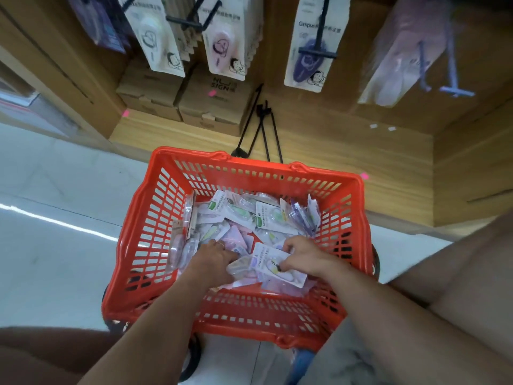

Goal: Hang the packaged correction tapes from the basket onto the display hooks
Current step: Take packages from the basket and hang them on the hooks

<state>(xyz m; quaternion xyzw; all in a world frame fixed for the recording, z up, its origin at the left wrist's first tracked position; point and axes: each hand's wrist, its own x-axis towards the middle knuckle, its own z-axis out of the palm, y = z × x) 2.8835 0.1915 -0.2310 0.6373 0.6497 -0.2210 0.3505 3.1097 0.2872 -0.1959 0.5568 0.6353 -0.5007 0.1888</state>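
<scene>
Both hands in basket – right hand pinches one pack, left hand curled into pile; lift single pack clear, hooks at 12 o'clock

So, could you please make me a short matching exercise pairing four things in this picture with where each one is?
Things:
1. red basket
2. right hand
3. cardboard boxes
4. purple correction tape pack

Places:
A. hanging on a display hook
B. on the wooden shelf, behind the basket
C. on the floor before the shelf
D. in the basket, holding a pack

Pairs: 1-C, 2-D, 3-B, 4-A
</scene>
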